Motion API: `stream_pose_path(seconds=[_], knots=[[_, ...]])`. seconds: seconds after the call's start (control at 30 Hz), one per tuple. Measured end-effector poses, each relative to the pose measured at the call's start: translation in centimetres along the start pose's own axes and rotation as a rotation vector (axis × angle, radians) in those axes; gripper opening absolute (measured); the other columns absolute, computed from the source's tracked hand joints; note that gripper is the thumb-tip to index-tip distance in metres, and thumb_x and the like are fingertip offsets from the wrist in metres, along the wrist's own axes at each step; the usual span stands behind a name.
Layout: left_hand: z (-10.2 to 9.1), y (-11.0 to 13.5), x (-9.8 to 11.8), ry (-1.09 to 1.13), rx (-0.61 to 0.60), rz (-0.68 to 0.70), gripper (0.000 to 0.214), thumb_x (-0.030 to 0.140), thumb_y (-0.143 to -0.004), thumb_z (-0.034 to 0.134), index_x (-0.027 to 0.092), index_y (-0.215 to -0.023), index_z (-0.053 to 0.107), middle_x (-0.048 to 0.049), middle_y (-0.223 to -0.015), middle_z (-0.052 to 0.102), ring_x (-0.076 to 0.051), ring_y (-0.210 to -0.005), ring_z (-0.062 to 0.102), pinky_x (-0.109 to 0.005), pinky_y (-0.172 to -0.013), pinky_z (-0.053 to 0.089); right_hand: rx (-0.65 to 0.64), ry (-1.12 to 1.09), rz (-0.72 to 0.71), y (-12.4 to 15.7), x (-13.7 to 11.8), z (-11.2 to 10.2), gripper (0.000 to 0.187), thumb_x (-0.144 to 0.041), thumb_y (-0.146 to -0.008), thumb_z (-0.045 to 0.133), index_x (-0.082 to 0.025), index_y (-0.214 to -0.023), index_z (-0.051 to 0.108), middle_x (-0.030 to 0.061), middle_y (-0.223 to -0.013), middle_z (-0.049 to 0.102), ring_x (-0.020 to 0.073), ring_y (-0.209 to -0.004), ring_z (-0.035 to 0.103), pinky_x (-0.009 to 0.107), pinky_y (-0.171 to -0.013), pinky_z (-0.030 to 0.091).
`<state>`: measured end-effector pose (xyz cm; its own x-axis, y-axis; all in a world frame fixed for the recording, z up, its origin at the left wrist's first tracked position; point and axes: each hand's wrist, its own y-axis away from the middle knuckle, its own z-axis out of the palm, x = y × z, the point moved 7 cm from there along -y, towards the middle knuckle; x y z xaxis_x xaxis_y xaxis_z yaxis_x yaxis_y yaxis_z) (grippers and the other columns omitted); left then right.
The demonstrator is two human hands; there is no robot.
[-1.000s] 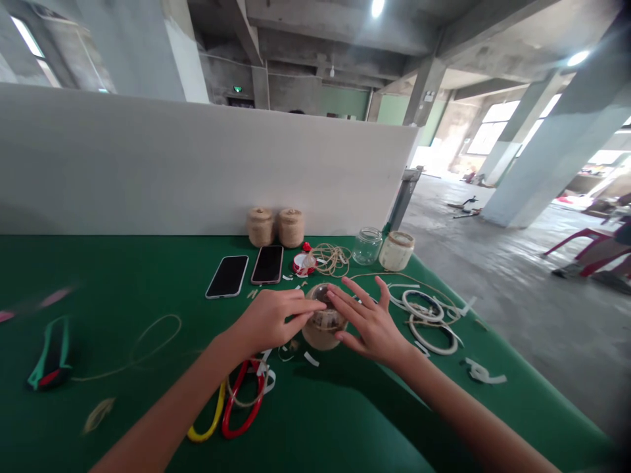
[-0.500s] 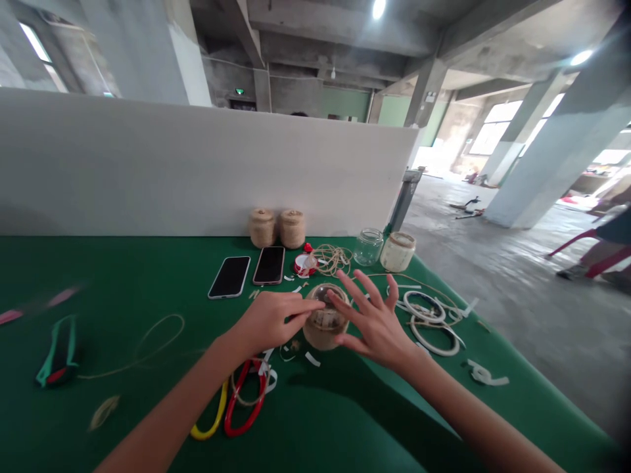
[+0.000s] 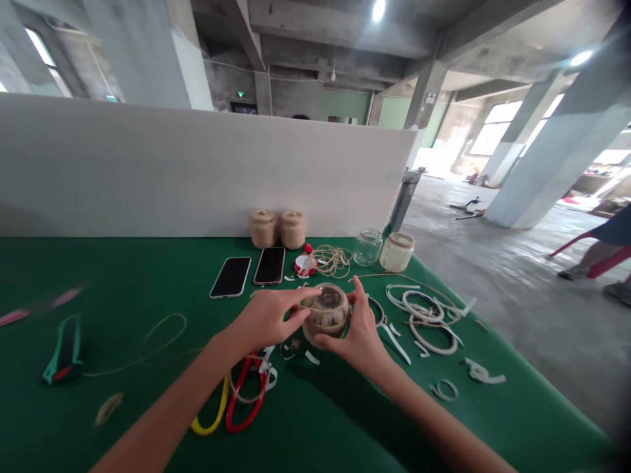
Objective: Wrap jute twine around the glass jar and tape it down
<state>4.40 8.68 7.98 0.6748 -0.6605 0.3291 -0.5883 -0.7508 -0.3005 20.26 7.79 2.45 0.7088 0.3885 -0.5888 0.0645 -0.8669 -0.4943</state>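
Observation:
A glass jar (image 3: 326,322) stands bottom up on the green table, with twine wound around part of its side. My left hand (image 3: 273,314) is closed at its left edge, index finger on the upturned base and thumb lower on the side. A thin strand of twine shows between that finger and thumb. On the right side, my right hand (image 3: 359,328) grips the jar, thumb in front and fingers behind. Below my left hand lie scissors with red and yellow handles (image 3: 246,397), a twine loop across them.
Two twine-wrapped jars (image 3: 263,230) stand by the white partition (image 3: 207,171). Two phones (image 3: 231,277), loose twine (image 3: 332,261), a clear jar (image 3: 367,247) and a whitish jar (image 3: 397,252) lie nearer. Tape rings (image 3: 434,338) are at right, a green-handled cutter (image 3: 64,348) at left.
My right hand has gone from spread fingers touching the jar to a grip around its right side. My left index finger has shifted slightly up on the jar's base.

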Motion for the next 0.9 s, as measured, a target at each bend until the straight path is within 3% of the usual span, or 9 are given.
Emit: stream_pose_path(seconds=[0.17, 0.4, 0.47, 0.57, 0.63, 0.77, 0.9], knots=[[0.0, 0.2, -0.9, 0.078, -0.083, -0.088, 0.05, 0.028, -0.085, 0.045, 0.026, -0.134, 0.034, 0.0047, -0.064, 0.056, -0.011, -0.056, 0.051, -0.02, -0.051, 0.034, -0.056, -0.053, 0.015, -0.5, 0.4, 0.2, 0.106, -0.036, -0.06, 0.07, -0.025, -0.14, 0.002, 0.0114, -0.115, 0.049, 0.0324, -0.109, 0.05, 0.056, -0.093, 0.035], [0.4, 0.4, -1.6, 0.312, -0.152, -0.133, 0.046, 0.033, -0.087, 0.041, 0.024, -0.132, 0.035, 0.0032, -0.068, 0.052, -0.011, -0.056, 0.048, -0.02, -0.051, 0.035, -0.309, -0.211, -0.115, -1.1, 1.6, 0.0, 0.095, -0.03, -0.072, 0.061, -0.025, -0.141, -0.004, 0.0131, -0.132, 0.042, 0.0262, -0.122, 0.044, 0.047, -0.099, 0.035], [0.5, 0.4, -1.6, 0.342, -0.157, -0.144, 0.044, 0.035, -0.089, 0.039, 0.025, -0.131, 0.036, 0.0025, -0.07, 0.051, -0.01, -0.054, 0.046, -0.02, -0.05, 0.035, -0.355, -0.156, -0.17, -1.2, 1.3, -0.4, 0.092, -0.034, -0.076, 0.057, -0.023, -0.141, -0.007, 0.0151, -0.142, 0.032, 0.0276, -0.13, 0.033, 0.049, -0.102, 0.031], [0.5, 0.3, -1.5, 0.344, -0.156, -0.157, 0.042, 0.034, -0.09, 0.038, 0.026, -0.131, 0.038, 0.0015, -0.075, 0.052, -0.008, -0.05, 0.042, -0.019, -0.046, 0.032, -0.325, 0.037, -0.255, -1.1, 0.0, -1.7, 0.089, -0.044, -0.081, 0.05, -0.019, -0.143, -0.008, 0.0147, -0.15, 0.011, 0.0298, -0.138, 0.012, 0.054, -0.107, 0.016], [0.5, 0.3, -1.4, 0.328, -0.145, -0.163, 0.042, 0.033, -0.089, 0.038, 0.026, -0.13, 0.039, 0.0014, -0.076, 0.053, -0.008, -0.05, 0.041, -0.019, -0.046, 0.031, -0.27, 0.211, -0.327, -0.8, -1.3, -2.3, 0.086, -0.049, -0.082, 0.048, -0.017, -0.144, -0.003, 0.0128, -0.151, 0.009, 0.0302, -0.138, 0.005, 0.056, -0.108, 0.006], [0.4, 0.2, -1.6, 0.29, -0.119, -0.159, 0.041, 0.033, -0.089, 0.04, 0.026, -0.129, 0.041, 0.0017, -0.076, 0.054, -0.008, -0.051, 0.043, -0.02, -0.048, 0.032, -0.24, 0.434, -0.524, 0.1, -3.8, -2.2, 0.076, -0.049, -0.086, 0.041, -0.016, -0.144, 0.006, 0.0092, -0.15, 0.017, 0.028, -0.138, 0.009, 0.056, -0.108, -0.004], [0.3, 0.2, -1.8, 0.272, -0.104, -0.134, 0.041, 0.034, -0.088, 0.04, 0.025, -0.128, 0.043, 0.0009, -0.076, 0.055, -0.007, -0.05, 0.043, -0.019, -0.047, 0.033, -0.198, 0.505, -0.587, 0.3, -4.4, -1.7, 0.07, -0.049, -0.089, 0.037, -0.014, -0.144, 0.011, 0.0081, -0.148, 0.023, 0.0252, -0.137, 0.016, 0.054, -0.108, -0.009]])
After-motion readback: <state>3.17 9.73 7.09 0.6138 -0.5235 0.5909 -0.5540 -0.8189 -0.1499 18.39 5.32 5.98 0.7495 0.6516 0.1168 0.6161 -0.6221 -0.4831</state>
